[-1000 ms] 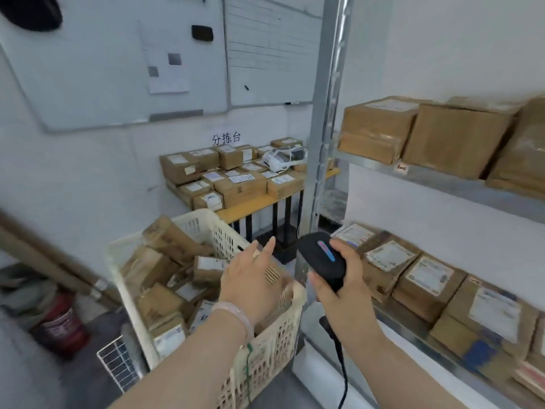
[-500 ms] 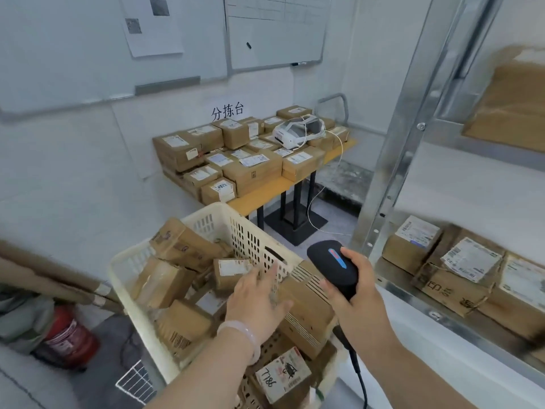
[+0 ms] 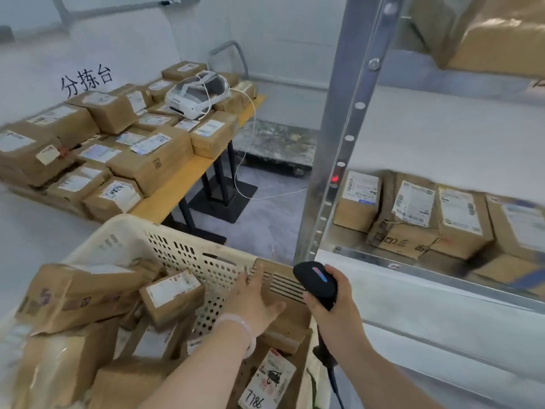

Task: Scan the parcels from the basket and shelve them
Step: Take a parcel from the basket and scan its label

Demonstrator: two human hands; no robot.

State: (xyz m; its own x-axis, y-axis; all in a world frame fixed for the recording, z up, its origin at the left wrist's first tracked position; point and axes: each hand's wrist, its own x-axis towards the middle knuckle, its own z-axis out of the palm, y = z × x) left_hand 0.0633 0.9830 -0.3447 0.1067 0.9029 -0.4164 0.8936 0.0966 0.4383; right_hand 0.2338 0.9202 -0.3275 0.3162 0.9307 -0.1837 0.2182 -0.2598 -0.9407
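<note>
Head view: left hand [image 3: 253,302] lies flat, fingers straight and slightly spread, on striped parcel [image 3: 286,286] at the right end of the white basket [image 3: 132,225]. Right hand [image 3: 342,311] is curled round black scanner [image 3: 317,278], just right of that parcel, with its cable [image 3: 334,379] hanging down. Other parcels [image 3: 171,293] are piled in the basket. Metal shelf [image 3: 442,278] on the right holds labelled boxes [image 3: 413,208]. Yellow table [image 3: 165,199] behind is stacked with boxes, white device [image 3: 197,95] on top.

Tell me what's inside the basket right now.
Brown cardboard parcels fill the basket; the left hand rests on one at its right side. Whatever lies beneath them is covered.
</note>
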